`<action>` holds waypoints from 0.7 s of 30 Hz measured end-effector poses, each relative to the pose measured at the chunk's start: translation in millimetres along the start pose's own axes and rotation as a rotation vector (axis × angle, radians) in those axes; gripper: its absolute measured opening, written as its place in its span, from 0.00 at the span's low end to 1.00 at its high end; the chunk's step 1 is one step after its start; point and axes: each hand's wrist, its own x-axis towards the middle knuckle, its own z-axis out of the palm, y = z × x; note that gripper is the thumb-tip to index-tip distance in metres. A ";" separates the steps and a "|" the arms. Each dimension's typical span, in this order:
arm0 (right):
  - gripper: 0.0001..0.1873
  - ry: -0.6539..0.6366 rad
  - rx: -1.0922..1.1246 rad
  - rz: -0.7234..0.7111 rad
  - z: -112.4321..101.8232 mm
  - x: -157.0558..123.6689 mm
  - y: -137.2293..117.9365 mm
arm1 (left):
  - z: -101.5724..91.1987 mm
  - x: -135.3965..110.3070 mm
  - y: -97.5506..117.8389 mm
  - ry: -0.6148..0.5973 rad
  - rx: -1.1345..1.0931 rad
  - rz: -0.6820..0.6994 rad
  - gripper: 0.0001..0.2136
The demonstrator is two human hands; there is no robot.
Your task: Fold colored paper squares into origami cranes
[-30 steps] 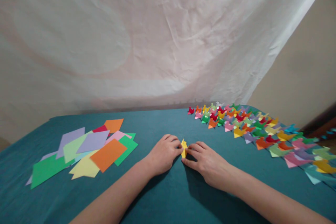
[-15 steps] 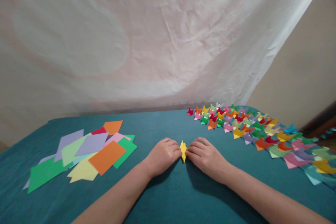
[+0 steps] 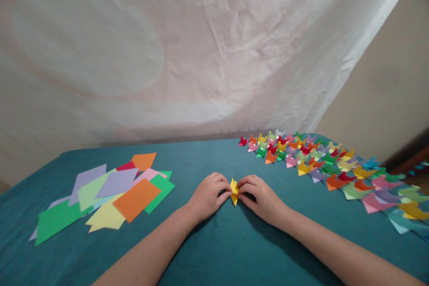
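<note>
A small folded yellow paper piece (image 3: 234, 190) stands on the teal tablecloth (image 3: 208, 250) between my two hands. My left hand (image 3: 208, 193) rests on the cloth with its fingers curled, pinching the piece's left side. My right hand (image 3: 258, 194) pinches the right side, fingers bent and knuckles raised. Most of the paper is hidden by the fingertips.
A loose pile of flat coloured paper sheets (image 3: 110, 192) lies on the left of the table. Rows of several small folded paper figures (image 3: 321, 163) run along the right side toward the near right edge. A white cloth (image 3: 187, 49) hangs behind the table.
Both hands have drawn closer together around the yellow piece, and the fingers have curled more tightly on it. The piece has shifted very slightly.
</note>
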 end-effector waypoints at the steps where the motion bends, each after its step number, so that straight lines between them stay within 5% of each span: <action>1: 0.03 0.010 0.042 0.030 1.1 0.6 1.0 | 1.1 0.3 -0.7 0.010 -0.035 -0.030 0.05; 8: 0.05 -0.013 0.116 0.166 2.2 5.8 3.1 | 1.6 4.1 -2.9 0.020 -0.160 -0.131 0.05; 21: 0.04 -0.011 0.110 0.179 5.3 6.1 5.8 | 7.2 6.2 8.9 0.068 -0.078 -0.276 0.07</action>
